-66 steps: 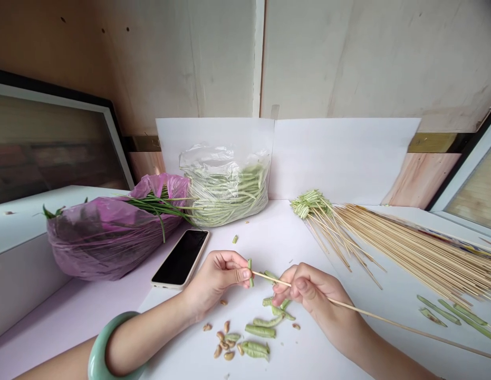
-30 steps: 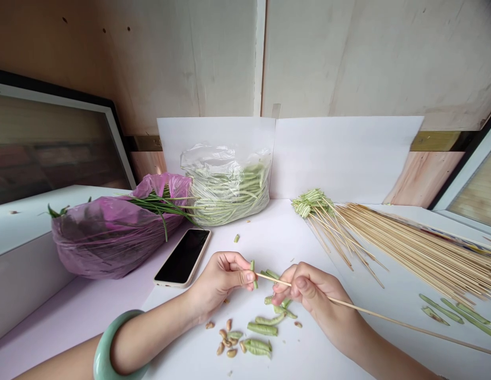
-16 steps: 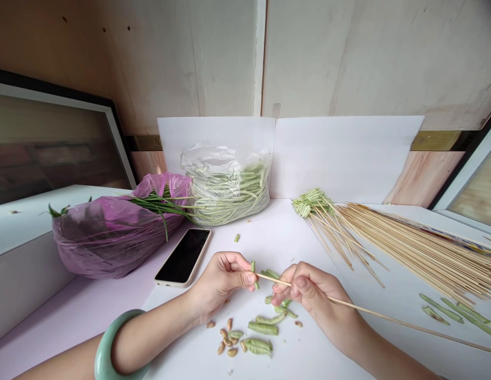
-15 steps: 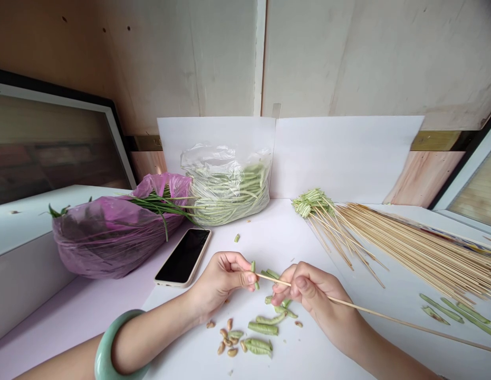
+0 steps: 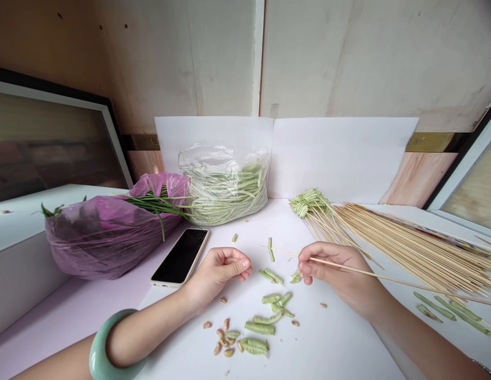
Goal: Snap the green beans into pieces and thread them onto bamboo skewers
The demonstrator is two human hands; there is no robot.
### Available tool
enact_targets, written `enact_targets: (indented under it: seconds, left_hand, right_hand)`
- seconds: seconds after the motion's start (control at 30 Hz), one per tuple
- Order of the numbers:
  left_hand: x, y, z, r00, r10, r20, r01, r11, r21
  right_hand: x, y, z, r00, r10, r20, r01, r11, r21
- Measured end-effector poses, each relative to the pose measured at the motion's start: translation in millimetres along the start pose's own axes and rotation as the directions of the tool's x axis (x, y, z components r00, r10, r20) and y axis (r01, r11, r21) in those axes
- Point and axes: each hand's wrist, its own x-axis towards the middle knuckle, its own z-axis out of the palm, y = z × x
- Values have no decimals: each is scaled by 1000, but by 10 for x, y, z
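Home-style food-prep corner: plywood wall (image 5: 367,58), bagged long beans (image 5: 225,195), bamboo skewers (image 5: 419,248).

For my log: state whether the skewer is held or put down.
Held: the skewer is pinched in the right hand, with its length running out on both sides of the fingers.

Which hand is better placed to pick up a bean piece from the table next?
Probably the left hand: it looks empty, lying beside the bean pieces, while the right hand grips a bamboo skewer.
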Motion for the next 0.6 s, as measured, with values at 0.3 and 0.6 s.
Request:
enact_targets:
  seconds: [0.3,0.6]
  left_hand:
    - [-10,4,5,1000,-24,12,24,999,44]
    - [-14,-19,7,998,-40,40,38,998,52]
  right_hand:
    - [64,20,-15,987,-117,-114,84,962,-260]
    - [18,96,41,992,-124,-2,109,875,-472]
